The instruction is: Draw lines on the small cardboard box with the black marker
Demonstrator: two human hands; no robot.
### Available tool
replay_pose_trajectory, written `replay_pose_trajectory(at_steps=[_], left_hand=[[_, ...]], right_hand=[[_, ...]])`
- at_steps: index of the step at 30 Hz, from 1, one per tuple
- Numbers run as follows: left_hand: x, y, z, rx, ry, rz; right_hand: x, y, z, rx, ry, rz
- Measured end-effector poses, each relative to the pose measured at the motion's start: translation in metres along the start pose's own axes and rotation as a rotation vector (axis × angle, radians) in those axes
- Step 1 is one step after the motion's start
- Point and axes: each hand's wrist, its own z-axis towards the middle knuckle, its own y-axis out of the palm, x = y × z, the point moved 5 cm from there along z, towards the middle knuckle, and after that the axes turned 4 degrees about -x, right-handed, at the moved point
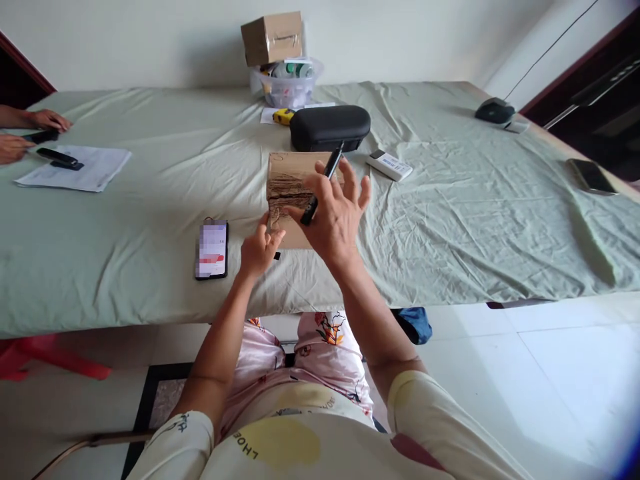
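Note:
A flat brown piece of cardboard (295, 235) lies on the cloth in front of me, its middle covered with dense dark streaks. My left hand (261, 248) grips its left edge near the lower corner, thumb on top. Above its right side is my right hand (336, 217), holding a black marker pen (324, 183) between thumb and fingers. The pen slants, its upper end pointing away from me, and the other fingers are spread. A small black piece (277, 256) shows beside my left hand; what it is I cannot make out.
On the green tablecloth (150, 267) lie a lit phone (212, 250), a black case (330, 127), a white box-shaped item (390, 165) and a dark phone (591, 177). Behind stands a filled plastic basket (287, 90) under a carton (273, 39). Another person's hands (50, 121) are beside papers (95, 173).

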Motion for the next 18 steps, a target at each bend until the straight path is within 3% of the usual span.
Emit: replay_pose_trajectory(at_steps=[3,7,11,18], left_hand=[[0.003,0.013,-0.005,0.051,-0.036,0.067],[0.0,0.027,-0.005,0.115,-0.022,0.031],[-0.008,0.03,-0.001,0.167,0.013,-0.055],[-0.016,0.033,-0.001,0.164,0.029,-0.096]], right_hand=[[-0.002,0.012,0.007,-0.043,0.043,-0.063],[0.002,0.021,0.007,0.027,0.047,0.065],[0.005,0.024,0.007,0.09,0.055,0.198],[0.004,0.018,0.005,0.015,0.031,0.181]])
